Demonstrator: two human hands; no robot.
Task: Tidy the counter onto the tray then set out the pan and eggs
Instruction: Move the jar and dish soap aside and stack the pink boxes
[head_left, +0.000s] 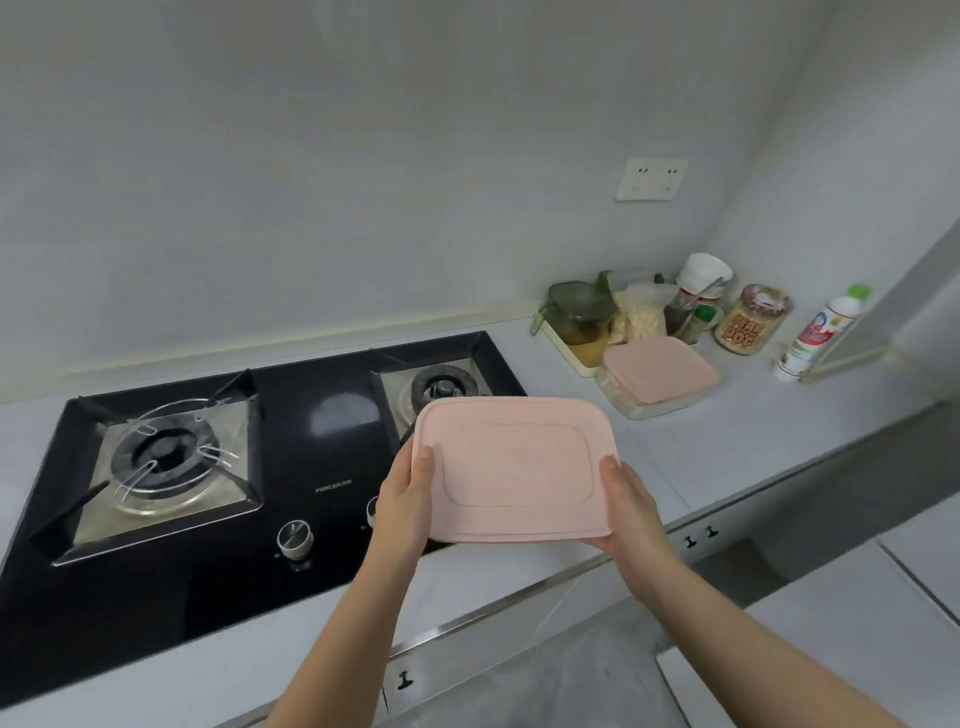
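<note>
Head view: both hands are carrying a pink-lidded container at lower centre of the frame, over the stove's right edge. Left hand and right hand are clamping the short ends, grip closed on it. Lid is looking flexible and smooth, so probably slippery; holding under the rim seems safer. Long axis is running left-right, lid facing up. Tray is sitting upper right on the counter.

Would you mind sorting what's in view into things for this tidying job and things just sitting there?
Job: pink-lidded container held by left hand and right hand; second container; tray; jars.
Background: stove; wall socket.
</note>
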